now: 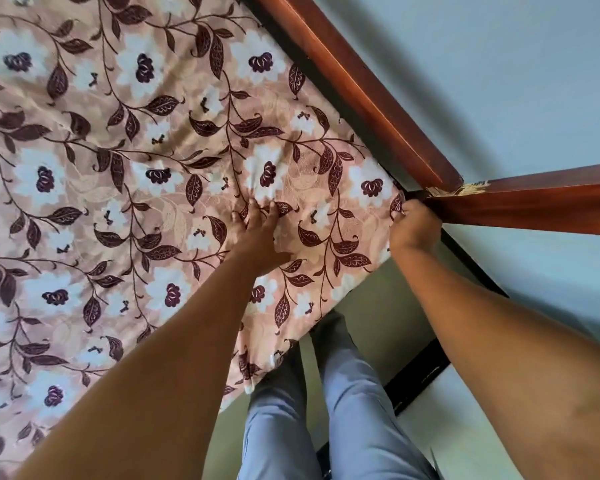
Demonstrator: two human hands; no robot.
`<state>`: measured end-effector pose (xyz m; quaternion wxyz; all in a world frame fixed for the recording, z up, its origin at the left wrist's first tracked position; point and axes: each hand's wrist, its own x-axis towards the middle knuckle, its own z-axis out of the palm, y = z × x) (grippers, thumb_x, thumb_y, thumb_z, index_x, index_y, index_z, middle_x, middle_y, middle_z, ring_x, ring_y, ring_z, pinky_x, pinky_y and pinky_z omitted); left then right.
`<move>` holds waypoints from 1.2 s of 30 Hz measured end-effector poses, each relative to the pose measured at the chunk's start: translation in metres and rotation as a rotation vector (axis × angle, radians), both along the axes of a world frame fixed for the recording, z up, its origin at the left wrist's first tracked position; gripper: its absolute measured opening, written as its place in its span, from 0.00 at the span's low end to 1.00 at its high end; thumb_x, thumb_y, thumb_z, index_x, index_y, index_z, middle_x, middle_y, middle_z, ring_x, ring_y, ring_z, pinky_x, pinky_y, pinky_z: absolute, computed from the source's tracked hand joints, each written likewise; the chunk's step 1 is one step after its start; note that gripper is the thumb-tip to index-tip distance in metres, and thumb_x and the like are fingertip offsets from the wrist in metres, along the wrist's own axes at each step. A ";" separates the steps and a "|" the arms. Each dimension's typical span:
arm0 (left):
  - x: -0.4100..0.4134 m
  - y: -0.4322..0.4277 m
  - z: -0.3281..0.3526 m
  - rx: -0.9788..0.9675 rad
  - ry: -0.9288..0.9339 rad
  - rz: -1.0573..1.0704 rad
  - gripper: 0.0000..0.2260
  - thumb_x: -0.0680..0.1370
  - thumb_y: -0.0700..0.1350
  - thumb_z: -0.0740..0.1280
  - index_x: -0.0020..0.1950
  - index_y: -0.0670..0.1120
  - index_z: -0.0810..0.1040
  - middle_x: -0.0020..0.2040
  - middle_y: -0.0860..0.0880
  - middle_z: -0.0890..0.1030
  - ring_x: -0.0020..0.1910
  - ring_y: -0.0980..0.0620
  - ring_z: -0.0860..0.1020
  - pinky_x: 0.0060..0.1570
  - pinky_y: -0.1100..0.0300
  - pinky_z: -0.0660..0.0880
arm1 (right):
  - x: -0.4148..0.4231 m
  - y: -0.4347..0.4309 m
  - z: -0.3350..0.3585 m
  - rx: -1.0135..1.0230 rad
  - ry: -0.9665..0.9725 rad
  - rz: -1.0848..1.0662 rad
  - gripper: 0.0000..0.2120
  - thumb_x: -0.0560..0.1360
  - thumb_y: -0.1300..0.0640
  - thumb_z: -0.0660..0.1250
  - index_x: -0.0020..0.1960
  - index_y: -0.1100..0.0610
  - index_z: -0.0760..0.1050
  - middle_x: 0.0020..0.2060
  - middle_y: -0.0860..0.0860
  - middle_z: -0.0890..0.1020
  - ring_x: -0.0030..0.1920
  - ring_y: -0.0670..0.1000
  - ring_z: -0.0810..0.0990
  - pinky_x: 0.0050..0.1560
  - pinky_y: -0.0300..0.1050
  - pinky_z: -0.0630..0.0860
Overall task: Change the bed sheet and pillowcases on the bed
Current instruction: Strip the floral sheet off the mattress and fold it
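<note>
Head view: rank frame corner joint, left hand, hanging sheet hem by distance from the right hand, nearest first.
1. Frame corner joint: just up-right of the right hand.
2. Left hand: to its left, pressing the sheet.
3. Hanging sheet hem: lower left, beside the trousers.

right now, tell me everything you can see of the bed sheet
The sheet is a thin-looking peach cloth printed with white flowers, dark maroon leaves and vines. It lies spread wide, creased near the corner, with its near edge hanging loose beside the legs. The left hand presses down on it. The right hand has the corner in its grip, right by the wooden bed frame where two rails meet.
</note>
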<state>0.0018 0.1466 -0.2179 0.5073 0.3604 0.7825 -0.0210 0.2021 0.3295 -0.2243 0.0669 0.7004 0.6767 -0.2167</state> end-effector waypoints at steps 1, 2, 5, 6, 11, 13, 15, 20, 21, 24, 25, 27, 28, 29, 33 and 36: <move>-0.004 -0.001 -0.001 0.001 -0.028 0.034 0.51 0.75 0.60 0.72 0.82 0.52 0.38 0.80 0.42 0.32 0.75 0.30 0.31 0.74 0.32 0.41 | -0.001 -0.001 0.004 -0.013 0.041 -0.049 0.10 0.78 0.64 0.66 0.56 0.58 0.83 0.53 0.58 0.86 0.54 0.61 0.83 0.51 0.50 0.78; -0.006 -0.003 -0.003 0.002 -0.051 0.052 0.51 0.74 0.60 0.73 0.82 0.53 0.38 0.80 0.42 0.32 0.75 0.28 0.33 0.74 0.32 0.42 | -0.002 -0.004 0.008 -0.031 0.081 -0.079 0.10 0.79 0.64 0.66 0.57 0.59 0.83 0.53 0.58 0.86 0.55 0.60 0.83 0.52 0.50 0.78; -0.011 -0.006 -0.002 0.015 -0.106 0.095 0.50 0.74 0.59 0.74 0.82 0.55 0.41 0.81 0.44 0.33 0.76 0.29 0.33 0.73 0.32 0.43 | -0.028 -0.030 0.033 -0.113 0.214 -0.059 0.10 0.82 0.63 0.65 0.60 0.61 0.82 0.56 0.58 0.85 0.57 0.55 0.82 0.54 0.46 0.77; -0.013 -0.007 -0.001 0.014 -0.118 0.107 0.50 0.74 0.58 0.74 0.82 0.55 0.42 0.81 0.45 0.34 0.76 0.30 0.34 0.73 0.32 0.43 | -0.041 -0.043 0.043 -0.146 0.270 -0.061 0.11 0.82 0.62 0.64 0.61 0.62 0.81 0.57 0.57 0.84 0.56 0.53 0.81 0.55 0.46 0.78; -0.032 -0.019 0.022 0.140 -0.160 0.253 0.44 0.75 0.52 0.75 0.83 0.53 0.52 0.83 0.45 0.51 0.80 0.39 0.52 0.77 0.40 0.57 | -0.122 -0.105 0.106 -0.343 0.608 -0.150 0.10 0.81 0.57 0.65 0.57 0.56 0.83 0.47 0.50 0.85 0.43 0.47 0.82 0.46 0.49 0.84; -0.047 -0.032 0.034 0.176 -0.123 0.396 0.34 0.76 0.44 0.74 0.79 0.49 0.64 0.75 0.44 0.69 0.70 0.45 0.72 0.68 0.53 0.71 | -0.157 -0.125 0.136 -0.449 0.771 -0.182 0.09 0.78 0.54 0.66 0.51 0.55 0.84 0.39 0.48 0.84 0.37 0.49 0.81 0.37 0.49 0.80; -0.063 -0.049 0.042 0.163 -0.049 0.504 0.15 0.79 0.39 0.68 0.65 0.45 0.75 0.62 0.43 0.80 0.47 0.51 0.80 0.43 0.64 0.78 | -0.189 -0.142 0.163 -0.536 0.921 -0.181 0.09 0.75 0.54 0.66 0.46 0.57 0.83 0.37 0.52 0.83 0.39 0.56 0.82 0.41 0.51 0.79; -0.111 -0.108 0.059 0.199 0.064 0.640 0.16 0.84 0.54 0.56 0.69 0.51 0.73 0.58 0.53 0.79 0.53 0.48 0.81 0.46 0.59 0.83 | -0.231 -0.163 0.197 -0.715 1.088 -0.070 0.10 0.72 0.54 0.65 0.35 0.58 0.74 0.32 0.58 0.74 0.36 0.56 0.71 0.38 0.53 0.69; -0.119 -0.115 0.066 0.235 0.082 0.639 0.18 0.81 0.55 0.60 0.70 0.53 0.73 0.61 0.53 0.80 0.58 0.46 0.80 0.54 0.53 0.82 | -0.234 -0.164 0.190 -0.678 1.040 -0.025 0.09 0.72 0.54 0.65 0.35 0.56 0.77 0.32 0.57 0.78 0.36 0.55 0.74 0.39 0.53 0.72; -0.128 -0.117 0.081 0.186 0.095 0.690 0.29 0.76 0.44 0.68 0.77 0.53 0.67 0.67 0.44 0.78 0.63 0.41 0.78 0.62 0.46 0.76 | -0.224 -0.158 0.148 -0.570 0.776 0.013 0.10 0.78 0.54 0.65 0.40 0.54 0.80 0.35 0.55 0.83 0.39 0.57 0.82 0.42 0.53 0.77; -0.128 -0.117 0.084 0.168 0.108 0.695 0.32 0.76 0.40 0.70 0.79 0.51 0.64 0.70 0.42 0.76 0.65 0.40 0.77 0.63 0.47 0.75 | -0.217 -0.154 0.131 -0.537 0.639 0.061 0.10 0.79 0.55 0.64 0.41 0.56 0.79 0.36 0.56 0.83 0.41 0.59 0.83 0.43 0.53 0.77; -0.125 -0.116 0.079 0.159 0.114 0.686 0.31 0.78 0.39 0.69 0.80 0.48 0.62 0.75 0.41 0.71 0.70 0.40 0.73 0.67 0.50 0.71 | -0.204 -0.147 0.099 -0.515 0.351 0.262 0.08 0.79 0.55 0.64 0.48 0.58 0.80 0.45 0.57 0.85 0.49 0.61 0.83 0.44 0.51 0.75; -0.123 -0.117 0.071 0.165 0.103 0.670 0.30 0.79 0.40 0.69 0.79 0.48 0.63 0.76 0.41 0.69 0.70 0.40 0.72 0.67 0.51 0.70 | -0.198 -0.144 0.087 -0.528 0.238 0.377 0.08 0.79 0.56 0.64 0.53 0.57 0.80 0.50 0.58 0.85 0.52 0.61 0.83 0.45 0.48 0.74; -0.121 -0.116 0.066 0.170 0.094 0.668 0.28 0.80 0.42 0.68 0.78 0.49 0.64 0.76 0.41 0.68 0.70 0.40 0.72 0.67 0.50 0.71 | -0.194 -0.141 0.078 -0.546 0.161 0.479 0.10 0.78 0.57 0.65 0.58 0.56 0.79 0.53 0.58 0.84 0.54 0.60 0.82 0.47 0.46 0.74; -0.114 -0.104 0.044 0.147 0.067 0.631 0.33 0.80 0.51 0.69 0.81 0.51 0.56 0.80 0.43 0.61 0.76 0.40 0.64 0.74 0.45 0.65 | -0.197 -0.123 0.067 -0.538 0.003 0.856 0.15 0.79 0.52 0.67 0.64 0.53 0.76 0.57 0.57 0.82 0.56 0.60 0.81 0.53 0.49 0.79; -0.114 -0.093 0.037 0.082 0.121 0.539 0.36 0.80 0.51 0.68 0.82 0.49 0.52 0.82 0.42 0.55 0.79 0.40 0.58 0.78 0.48 0.57 | -0.222 -0.096 0.070 -0.370 -0.140 1.066 0.20 0.79 0.47 0.67 0.68 0.52 0.72 0.61 0.57 0.77 0.59 0.61 0.78 0.57 0.55 0.79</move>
